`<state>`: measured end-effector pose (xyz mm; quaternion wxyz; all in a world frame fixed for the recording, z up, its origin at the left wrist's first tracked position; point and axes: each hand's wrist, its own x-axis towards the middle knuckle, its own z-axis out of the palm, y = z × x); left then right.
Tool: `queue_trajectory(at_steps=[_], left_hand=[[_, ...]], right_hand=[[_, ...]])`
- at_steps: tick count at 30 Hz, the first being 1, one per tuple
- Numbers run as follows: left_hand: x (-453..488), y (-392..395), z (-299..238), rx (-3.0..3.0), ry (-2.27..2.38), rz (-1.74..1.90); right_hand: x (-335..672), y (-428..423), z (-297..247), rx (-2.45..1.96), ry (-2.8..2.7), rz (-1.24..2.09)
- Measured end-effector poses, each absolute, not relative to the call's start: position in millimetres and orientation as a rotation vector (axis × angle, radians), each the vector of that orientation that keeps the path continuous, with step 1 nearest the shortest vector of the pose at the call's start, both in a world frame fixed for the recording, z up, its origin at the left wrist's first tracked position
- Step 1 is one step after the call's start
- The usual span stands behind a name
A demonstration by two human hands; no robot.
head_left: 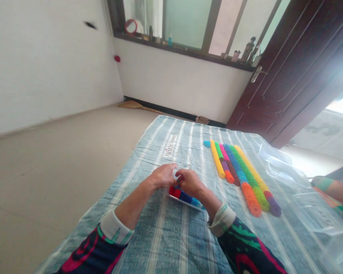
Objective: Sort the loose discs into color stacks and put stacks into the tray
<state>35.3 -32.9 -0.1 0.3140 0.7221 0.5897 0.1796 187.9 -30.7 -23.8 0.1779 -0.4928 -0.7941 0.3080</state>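
My left hand (163, 176) and my right hand (190, 182) meet over a small clear tray (186, 199) that holds red and blue fuzzy pieces. Both hands have their fingers curled together at the tray's far end, pinching something small and pale that I cannot make out. To the right lies a row of long fuzzy rods (241, 174) in yellow, green, pink, blue, orange and purple, side by side on the striped cloth (165, 236). A single small blue piece (207, 144) sits at the rods' far end.
Clear plastic boxes and lids (308, 205) lie at the right of the cloth. Another person's sleeve (331, 188) shows at the far right edge. A dark wooden door (297, 72) stands behind, and a window sill (188, 47) carries bottles. Bare floor (45, 167) lies to the left.
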Motion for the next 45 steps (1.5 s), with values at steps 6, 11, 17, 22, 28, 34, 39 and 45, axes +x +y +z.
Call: queue_trajectory(at_steps=[6,11,17,22,28,34,39,45], left_hand=[[40,-34,-5,1.938,1.595,0.443],[40,-32,-7,1.903,1.549,0.467],[25,-25,-8,1.697,1.344,0.508],[22,-24,-11,1.671,1.338,0.516],[33,-28,-7,1.827,1.452,0.431],[41,-32,0,2.028,1.652,0.267],[41,-36,1,2.084,1.724,0.14],[45,-45,5,2.09,1.772,0.102]], right_hand=[[189,-29,-27,-1.351,-2.285,0.841],[189,-29,-28,-1.329,-2.293,0.838],[191,-30,-27,-1.352,-2.275,0.823],[192,-30,-26,-1.353,-2.268,0.847],[192,-28,-28,-1.339,-2.259,0.889],[189,-29,-24,-1.325,-2.254,0.854],[203,-26,-5,-1.274,-2.206,0.752],[259,31,21,-1.555,-2.219,0.286]])
